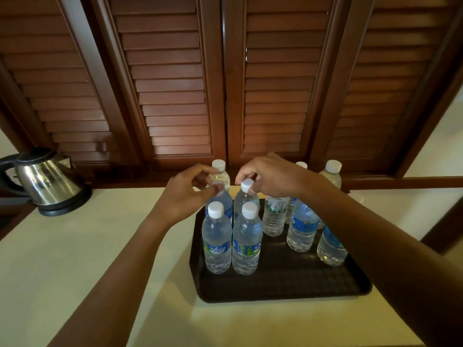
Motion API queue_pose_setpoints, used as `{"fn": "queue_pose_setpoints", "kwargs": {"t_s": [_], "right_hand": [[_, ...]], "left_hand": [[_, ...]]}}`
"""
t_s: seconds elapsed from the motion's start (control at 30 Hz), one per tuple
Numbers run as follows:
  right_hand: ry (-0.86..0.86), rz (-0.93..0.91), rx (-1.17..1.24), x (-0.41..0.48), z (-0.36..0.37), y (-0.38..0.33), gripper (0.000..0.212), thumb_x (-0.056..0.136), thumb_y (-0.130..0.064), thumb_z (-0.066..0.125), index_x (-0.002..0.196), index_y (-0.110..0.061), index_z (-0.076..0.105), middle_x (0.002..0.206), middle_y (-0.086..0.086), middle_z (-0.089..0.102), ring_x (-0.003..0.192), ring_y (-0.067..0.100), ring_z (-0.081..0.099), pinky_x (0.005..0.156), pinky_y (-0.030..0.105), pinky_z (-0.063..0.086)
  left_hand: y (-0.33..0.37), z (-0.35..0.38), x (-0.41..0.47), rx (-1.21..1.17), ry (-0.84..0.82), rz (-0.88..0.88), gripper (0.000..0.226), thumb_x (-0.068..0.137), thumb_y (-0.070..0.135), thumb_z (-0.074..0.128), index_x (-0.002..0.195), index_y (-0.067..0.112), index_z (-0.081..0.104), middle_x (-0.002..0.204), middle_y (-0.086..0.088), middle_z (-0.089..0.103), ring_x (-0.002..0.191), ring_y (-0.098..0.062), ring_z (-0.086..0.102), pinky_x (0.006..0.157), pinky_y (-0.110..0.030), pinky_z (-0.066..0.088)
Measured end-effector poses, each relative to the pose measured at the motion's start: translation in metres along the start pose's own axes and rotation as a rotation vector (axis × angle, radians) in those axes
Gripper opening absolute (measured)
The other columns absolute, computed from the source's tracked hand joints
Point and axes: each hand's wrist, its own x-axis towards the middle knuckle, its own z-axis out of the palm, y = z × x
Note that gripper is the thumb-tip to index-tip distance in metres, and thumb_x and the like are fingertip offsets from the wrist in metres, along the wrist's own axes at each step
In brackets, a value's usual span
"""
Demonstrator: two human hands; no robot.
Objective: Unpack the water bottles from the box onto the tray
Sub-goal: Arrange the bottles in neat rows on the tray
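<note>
A dark brown tray [283,284] lies on the pale counter with several clear water bottles standing upright on it. Two blue-labelled bottles [217,239] stand side by side at its front left. Behind them, my left hand [185,194] pinches the cap of a second-row bottle [225,200]. My right hand [270,175] holds the white cap of the bottle beside it [246,196]. More bottles [302,226] stand under my right forearm. Two bottles [332,172] stand behind the tray by the shutters. No box is in view.
A steel electric kettle [47,181] on its black base sits at the counter's back left. Brown louvred wooden shutters [225,83] rise right behind the counter. The pale counter [75,246] stretches left and in front of the tray.
</note>
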Motion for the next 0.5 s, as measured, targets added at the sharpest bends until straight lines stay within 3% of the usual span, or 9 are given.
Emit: {"fn": "queue_pose_setpoints", "kwargs": {"t_s": [0.13, 0.2, 0.27, 0.37, 0.5], "right_hand": [[0.151, 0.063, 0.046, -0.013, -0.022, 0.006, 0.049, 0.090, -0.025, 0.077, 0.136, -0.033, 0.062, 0.129, -0.006, 0.067, 0.096, 0.002, 0.066, 0.087, 0.027, 0.054], [0.208, 0.140, -0.051, -0.019, -0.031, 0.020, 0.045, 0.091, -0.029, 0.075, 0.134, -0.028, 0.063, 0.128, -0.002, 0.067, 0.104, 0.009, 0.063, 0.095, 0.035, 0.052], [0.139, 0.202, -0.173, -0.022, -0.030, 0.035, 0.043, 0.090, -0.030, 0.076, 0.131, -0.024, 0.065, 0.128, 0.000, 0.065, 0.114, 0.017, 0.060, 0.098, 0.036, 0.048], [0.105, 0.202, -0.223, -0.020, -0.018, 0.052, 0.035, 0.087, -0.025, 0.078, 0.122, -0.020, 0.072, 0.121, 0.001, 0.070, 0.108, 0.018, 0.061, 0.087, 0.031, 0.046], [0.160, 0.186, -0.165, -0.020, -0.016, 0.058, 0.038, 0.085, -0.026, 0.080, 0.122, -0.019, 0.073, 0.119, 0.000, 0.071, 0.108, 0.018, 0.062, 0.089, 0.032, 0.047]], "left_hand": [[0.021, -0.009, 0.028, 0.093, 0.144, -0.019, 0.026, 0.092, 0.042, 0.067, 0.114, 0.029, 0.064, 0.101, 0.011, 0.066, 0.091, -0.005, 0.062, 0.070, -0.017, 0.045], [0.027, -0.009, 0.051, 0.245, 0.010, -0.042, 0.040, 0.090, 0.047, 0.067, 0.126, 0.031, 0.059, 0.111, 0.010, 0.058, 0.099, -0.009, 0.058, 0.075, -0.022, 0.043], [0.030, -0.008, 0.072, 0.384, -0.217, -0.058, 0.054, 0.085, 0.052, 0.071, 0.134, 0.035, 0.056, 0.122, 0.011, 0.057, 0.110, -0.010, 0.054, 0.083, -0.027, 0.041], [0.032, 0.001, 0.094, 0.575, -0.386, 0.010, 0.043, 0.083, 0.041, 0.078, 0.122, 0.026, 0.069, 0.123, 0.007, 0.066, 0.107, -0.012, 0.058, 0.081, -0.026, 0.042], [0.034, 0.006, 0.104, 0.557, -0.282, 0.041, 0.024, 0.081, 0.028, 0.082, 0.102, 0.018, 0.078, 0.105, 0.003, 0.072, 0.095, -0.014, 0.063, 0.069, -0.022, 0.041]]}}
